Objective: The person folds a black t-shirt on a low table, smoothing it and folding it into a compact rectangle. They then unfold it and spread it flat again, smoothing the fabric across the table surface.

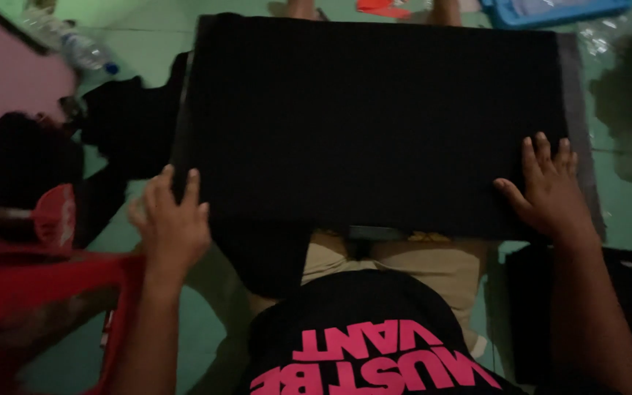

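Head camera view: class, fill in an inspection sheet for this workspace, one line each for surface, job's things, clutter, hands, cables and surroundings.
Surface: green floor; the person sits on it, legs under the cloth.
Job's things: large black cloth spread flat over a grey board.
Clutter: plastic bottle at upper left, dark cloth pile beside it, red plastic chair at left, blue tray at top right.
Hands: left hand at the cloth's near left edge, fingers spread; right hand flat on its near right corner.
Cables: nothing seen.
Surroundings: dim light; pink wall at left.
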